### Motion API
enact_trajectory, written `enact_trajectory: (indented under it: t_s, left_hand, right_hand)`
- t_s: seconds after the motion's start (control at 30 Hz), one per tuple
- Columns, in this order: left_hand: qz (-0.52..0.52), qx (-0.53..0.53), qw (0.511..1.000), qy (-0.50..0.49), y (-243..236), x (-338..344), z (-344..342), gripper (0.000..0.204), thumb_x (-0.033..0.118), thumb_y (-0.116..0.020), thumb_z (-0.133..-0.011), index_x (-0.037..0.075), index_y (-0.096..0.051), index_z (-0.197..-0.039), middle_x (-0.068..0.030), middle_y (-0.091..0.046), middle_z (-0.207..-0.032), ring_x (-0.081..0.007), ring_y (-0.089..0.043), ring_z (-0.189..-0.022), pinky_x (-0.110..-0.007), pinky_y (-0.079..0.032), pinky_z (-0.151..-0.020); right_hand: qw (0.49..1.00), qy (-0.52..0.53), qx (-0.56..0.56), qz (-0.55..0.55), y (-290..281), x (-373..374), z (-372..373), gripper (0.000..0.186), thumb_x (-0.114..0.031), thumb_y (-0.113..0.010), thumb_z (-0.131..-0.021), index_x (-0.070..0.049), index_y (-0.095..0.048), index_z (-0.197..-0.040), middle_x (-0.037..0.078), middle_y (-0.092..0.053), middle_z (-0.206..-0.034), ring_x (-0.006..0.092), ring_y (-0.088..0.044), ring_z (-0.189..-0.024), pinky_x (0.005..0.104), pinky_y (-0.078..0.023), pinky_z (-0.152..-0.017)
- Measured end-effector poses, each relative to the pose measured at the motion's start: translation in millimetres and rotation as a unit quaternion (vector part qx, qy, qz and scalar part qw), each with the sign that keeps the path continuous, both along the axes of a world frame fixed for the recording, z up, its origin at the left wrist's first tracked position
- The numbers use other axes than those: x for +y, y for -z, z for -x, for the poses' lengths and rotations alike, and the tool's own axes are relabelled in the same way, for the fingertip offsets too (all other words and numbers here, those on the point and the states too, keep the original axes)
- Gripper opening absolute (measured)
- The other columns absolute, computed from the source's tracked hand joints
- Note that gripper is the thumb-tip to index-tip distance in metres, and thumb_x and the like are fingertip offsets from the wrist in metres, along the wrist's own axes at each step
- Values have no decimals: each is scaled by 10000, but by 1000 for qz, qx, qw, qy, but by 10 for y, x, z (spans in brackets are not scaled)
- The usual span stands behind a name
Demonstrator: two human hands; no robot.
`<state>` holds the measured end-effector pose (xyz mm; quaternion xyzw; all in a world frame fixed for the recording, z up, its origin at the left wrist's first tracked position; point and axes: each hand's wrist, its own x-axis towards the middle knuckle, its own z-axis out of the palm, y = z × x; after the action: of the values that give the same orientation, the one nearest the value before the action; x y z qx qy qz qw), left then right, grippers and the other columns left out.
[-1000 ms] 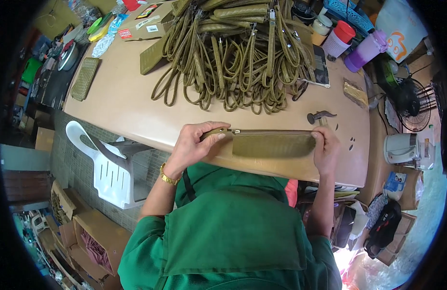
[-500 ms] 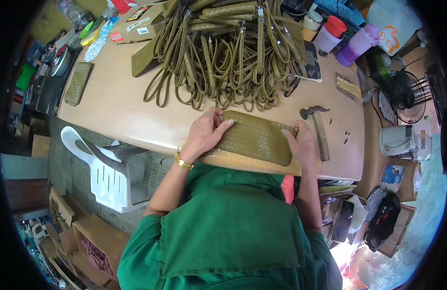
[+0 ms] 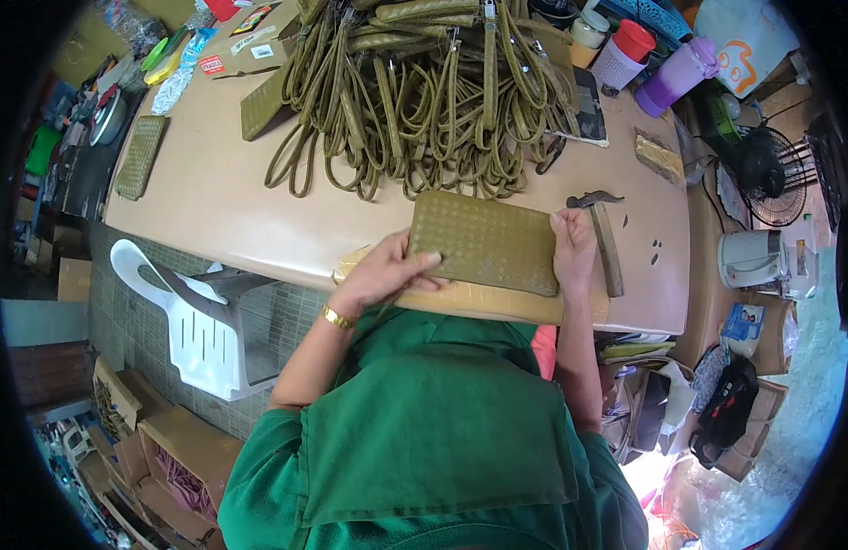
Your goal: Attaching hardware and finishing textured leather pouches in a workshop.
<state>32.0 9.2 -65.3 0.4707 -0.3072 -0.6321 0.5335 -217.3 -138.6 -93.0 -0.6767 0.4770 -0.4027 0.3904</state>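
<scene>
A flat, rectangular olive pouch with a woven pattern (image 3: 484,240) is held over the table's near edge. My left hand (image 3: 387,273) grips its lower left part, thumb on top and fingers underneath. At the right end, my right hand (image 3: 573,246) pinches the pouch near its upper corner. Beyond it lies a big heap of olive woven pouches with looped straps (image 3: 433,119) and metal zip ends. Just right of my right hand rests a hammer (image 3: 607,247) with a wooden handle.
Another olive woven pouch (image 3: 142,156) lies at the table's left end. A cardboard box (image 3: 250,46) stands at the back left, a purple bottle (image 3: 673,81) at the back right. A white plastic chair (image 3: 204,339) is left of me, a fan (image 3: 770,174) far right.
The pouch has moved slightly away and been turned a little. My left hand has slid from its upper left corner to the lower left; my right hand has shifted up its right edge.
</scene>
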Motion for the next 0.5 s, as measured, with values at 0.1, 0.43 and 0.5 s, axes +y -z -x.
enact_trajectory:
  t_s: [0.1,0.43,0.5]
  left_hand:
    - [-32,-31,998,49,106,113,-5,387,167,-514,-980,-47,-420,-1288,-120,-627,-1130,-194,-654,-979,-293,-593,-779]
    - [-74,184,980,-16,-45,103,80,527,159,-485,-990,52,-231,-1439,-186,-584,-1176,-234,-687,-866,-313,-592,-787]
    - [-84,215,973,-9,-4,142,39,574,144,-501,-981,75,-196,-1462,-184,-590,-1162,-227,-690,-846,-317,-593,-768]
  right_hand:
    - [997,49,59,-27,-281,141,-152,188,-92,-667,-862,8,-555,-975,120,-620,-831,197,-594,-755,305,-476,-726]
    - [895,-240,220,304,-476,699,-440,289,-75,-696,-738,-69,-617,-1015,106,-616,-1062,267,-585,-985,400,-415,-915]
    - [887,-258,221,313,-388,624,-369,276,-64,-685,-729,-74,-632,-999,88,-639,-1013,248,-601,-943,400,-407,-926]
